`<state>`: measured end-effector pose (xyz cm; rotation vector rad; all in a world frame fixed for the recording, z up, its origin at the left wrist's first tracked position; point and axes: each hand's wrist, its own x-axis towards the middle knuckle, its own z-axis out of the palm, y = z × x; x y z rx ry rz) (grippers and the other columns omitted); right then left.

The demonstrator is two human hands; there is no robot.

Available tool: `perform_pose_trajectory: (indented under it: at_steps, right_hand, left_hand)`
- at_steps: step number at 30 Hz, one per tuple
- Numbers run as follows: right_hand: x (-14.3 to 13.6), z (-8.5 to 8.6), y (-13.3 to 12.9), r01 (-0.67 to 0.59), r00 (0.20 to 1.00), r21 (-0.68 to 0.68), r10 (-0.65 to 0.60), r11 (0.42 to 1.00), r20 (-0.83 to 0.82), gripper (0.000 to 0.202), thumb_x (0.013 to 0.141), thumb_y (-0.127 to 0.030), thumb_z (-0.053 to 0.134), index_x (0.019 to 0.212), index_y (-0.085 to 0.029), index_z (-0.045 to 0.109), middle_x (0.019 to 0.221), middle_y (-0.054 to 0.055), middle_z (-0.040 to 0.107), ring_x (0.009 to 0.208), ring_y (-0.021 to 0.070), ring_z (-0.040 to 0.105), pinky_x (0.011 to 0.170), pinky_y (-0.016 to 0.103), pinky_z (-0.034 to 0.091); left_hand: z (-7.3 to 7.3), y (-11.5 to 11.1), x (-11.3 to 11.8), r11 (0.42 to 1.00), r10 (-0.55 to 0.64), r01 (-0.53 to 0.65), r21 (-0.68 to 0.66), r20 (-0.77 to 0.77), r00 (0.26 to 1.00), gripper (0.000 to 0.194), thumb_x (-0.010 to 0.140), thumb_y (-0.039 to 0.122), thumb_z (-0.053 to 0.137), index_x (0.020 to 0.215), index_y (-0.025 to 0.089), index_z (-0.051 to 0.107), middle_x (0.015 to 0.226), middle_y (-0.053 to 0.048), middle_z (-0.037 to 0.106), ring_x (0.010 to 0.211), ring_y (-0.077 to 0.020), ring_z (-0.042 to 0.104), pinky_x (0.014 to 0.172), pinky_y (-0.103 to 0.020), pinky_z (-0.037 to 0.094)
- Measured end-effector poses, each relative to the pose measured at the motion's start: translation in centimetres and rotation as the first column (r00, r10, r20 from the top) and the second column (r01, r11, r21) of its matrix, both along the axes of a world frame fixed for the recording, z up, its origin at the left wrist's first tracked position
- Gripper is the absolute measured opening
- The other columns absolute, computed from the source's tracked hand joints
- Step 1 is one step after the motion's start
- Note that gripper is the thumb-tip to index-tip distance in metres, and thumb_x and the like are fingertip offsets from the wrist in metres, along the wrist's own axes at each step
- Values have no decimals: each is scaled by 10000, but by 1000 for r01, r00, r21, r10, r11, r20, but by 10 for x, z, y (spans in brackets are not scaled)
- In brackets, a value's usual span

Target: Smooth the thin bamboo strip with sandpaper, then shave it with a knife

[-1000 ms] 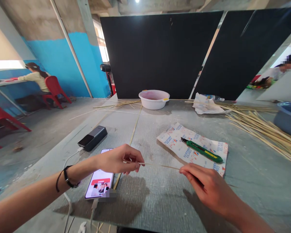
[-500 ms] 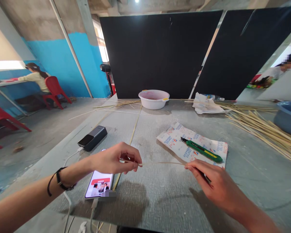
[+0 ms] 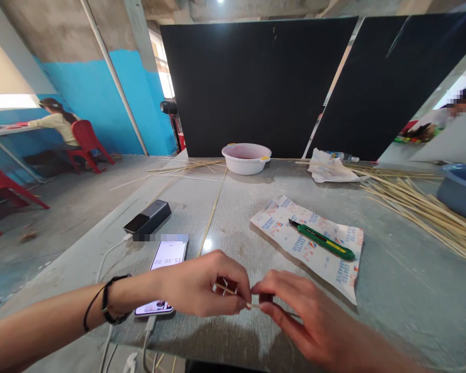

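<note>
A thin pale strip (image 3: 253, 305) runs between my two hands over the near part of the table. My left hand (image 3: 213, 285) pinches it between thumb and fingers, and one end shows inside the curled fingers. Close beside it, my right hand (image 3: 301, 313) has its thumb and index finger at the strip, which passes under the palm. A green utility knife (image 3: 324, 241) lies on a printed sheet of abrasive paper (image 3: 267, 220) beyond the right hand. Under my left forearm is a phone (image 3: 170, 254) with a lit timer screen.
A black power bank (image 3: 149, 217) with a cable lies at left. A white basin (image 3: 246, 160) stands at the back, crumpled paper (image 3: 330, 168) to its right. Long strips (image 3: 423, 207) and a blue basin (image 3: 462, 189) are at right. A person (image 3: 58, 122) sits far left.
My hands have come together. The right hand moved left along the strip, while the left moved slightly right and nearer the table's front edge, uncovering the phone's upper part.
</note>
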<state>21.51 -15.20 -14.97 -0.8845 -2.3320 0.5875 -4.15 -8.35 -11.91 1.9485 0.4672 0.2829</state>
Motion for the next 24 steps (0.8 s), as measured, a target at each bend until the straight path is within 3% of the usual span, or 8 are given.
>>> perform_pose_trajectory:
  at_steps: [4, 8, 13, 15, 17, 19, 20, 24]
  right_hand:
    - [-11, -9, -4, -28, 997, 59, 32, 998, -74, 179, 1129, -154, 490, 1058, -215, 642, 930, 11, 711, 778, 157, 674, 705, 267, 518]
    - [-11, -19, -7, 1, 999, 191, 5, 982, -32, 222, 1150, -136, 437, 1070, -203, 633, 908, 17, 695, 755, 162, 657, 698, 286, 495]
    - [-13, -18, -13, -26, 997, 370, -2, 929, 74, 278, 1119, -53, 395, 1092, -174, 644, 911, 44, 701, 775, 187, 663, 698, 319, 493]
    - [-15, -17, -13, 1, 997, 301, -23, 954, 72, 254, 1110, -82, 413, 1046, -185, 636, 894, 39, 693, 746, 182, 664, 660, 311, 490]
    - [-17, -18, -12, 38, 998, 188, -46, 981, 38, 203, 1100, -135, 453, 1005, -203, 619, 881, 25, 687, 710, 168, 663, 624, 296, 486]
    - [-18, -19, -10, 55, 998, 128, -55, 990, -9, 159, 1089, -169, 486, 998, -215, 608, 879, 11, 689, 692, 157, 663, 615, 284, 488]
    - [-18, -20, -9, 68, 997, 123, -64, 990, -35, 152, 1089, -173, 490, 998, -219, 604, 874, 6, 686, 688, 154, 660, 616, 282, 489]
    - [-19, -17, -7, 144, 978, 126, -122, 981, -168, 163, 1091, -157, 487, 993, -225, 597, 821, -14, 649, 645, 140, 631, 595, 268, 490]
  left_hand:
    - [-5, -5, 3, 980, 18, -36, -195, -93, 995, 62, 881, 208, 690, 890, 183, 746, 786, -2, 718, 657, -97, 628, 614, -207, 500]
    - [-13, -2, 6, 901, 19, -88, -424, -164, 986, 80, 792, 212, 672, 862, 194, 705, 709, 23, 682, 524, -96, 598, 471, -192, 445]
    - [-19, 2, 9, 874, -65, -8, -485, -134, 989, 74, 761, 223, 613, 810, 211, 668, 670, 13, 654, 493, -130, 590, 430, -228, 404]
    - [-15, -2, 8, 940, -45, 6, -340, -108, 993, 74, 747, 154, 641, 788, 214, 654, 692, 12, 636, 556, -120, 568, 492, -229, 410]
    - [-7, -7, 7, 999, -38, 38, -6, -47, 998, 154, 757, 62, 634, 805, 208, 651, 741, 0, 631, 624, -112, 521, 559, -239, 393]
    - [2, -11, 6, 947, -71, 70, 314, -10, 997, 195, 805, 13, 596, 839, 194, 662, 774, -20, 642, 650, -115, 489, 590, -264, 371]
    - [6, -12, 6, 915, -82, 80, 396, -12, 997, 202, 837, 10, 578, 854, 189, 671, 778, -27, 651, 648, -117, 491, 592, -272, 369]
    - [14, -6, 8, 939, -3, 6, 344, -10, 1000, 156, 951, 108, 622, 880, 187, 737, 774, -27, 699, 645, -106, 569, 605, -243, 429]
